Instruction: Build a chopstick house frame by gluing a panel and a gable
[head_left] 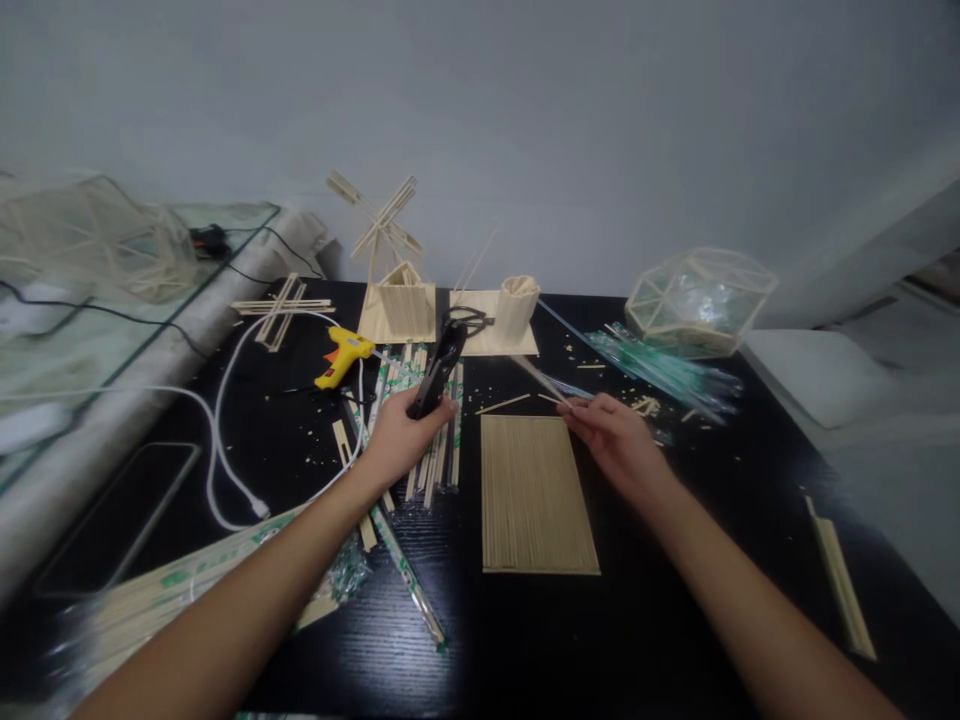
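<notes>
Raised over the wrapped sticks, my left hand [409, 430] is closed around a black hand tool [439, 372] whose exact kind I cannot make out. My right hand [611, 435] pinches a thin wooden stick [541, 380], which points away to the upper left. Just left of that hand, a flat rectangular panel of thin sticks side by side [532, 495] lies on the black table [570, 650]. Beyond it stands a round stick-built cylinder [517, 312] on a pale base. A stick-built windmill [409, 305] rises to its left.
A yellow glue gun [343, 357] with a white cable [217, 440] lies left of my left hand. Bagged sticks [431, 440] sit below it; green-and-clear wrappers [660, 370] lie at right. A faceted frame [701, 300] stands at the back right. Dark-rimmed glasses [474, 320] rest near the cylinder.
</notes>
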